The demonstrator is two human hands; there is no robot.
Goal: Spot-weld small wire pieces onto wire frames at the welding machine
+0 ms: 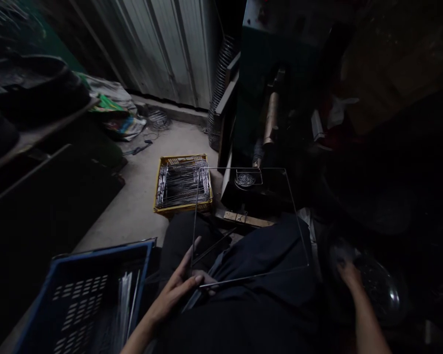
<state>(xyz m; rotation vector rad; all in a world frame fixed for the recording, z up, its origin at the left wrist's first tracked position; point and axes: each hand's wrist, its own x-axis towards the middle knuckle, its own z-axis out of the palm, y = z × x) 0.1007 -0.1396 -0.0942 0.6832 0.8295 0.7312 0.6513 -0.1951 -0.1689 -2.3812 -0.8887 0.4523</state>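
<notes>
My left hand (pixel 186 282) is closed on the lower left corner of a thin rectangular wire frame (pixel 251 277), thumb over the bottom wire and index finger stretched along the side. The frame tilts above my lap. Its far wire passes just below the tip of a copper-coloured rod (pixel 270 118) on a machine, where a small wire loop (pixel 261 178) shows; whether they touch, I cannot tell. To the right, my right hand (pixel 349 273) reaches down into a shiny round metal dish (pixel 393 295). Its fingers are dark and blurred, so what they hold is hidden.
A yellow crate (pixel 182 210) full of wire pieces stands on the floor ahead. On the left is a blue crate (pixel 99 249) with several straight metal rods (pixel 124 305). A small bowl of metal bits (pixel 245 180) sits under the machine's rod.
</notes>
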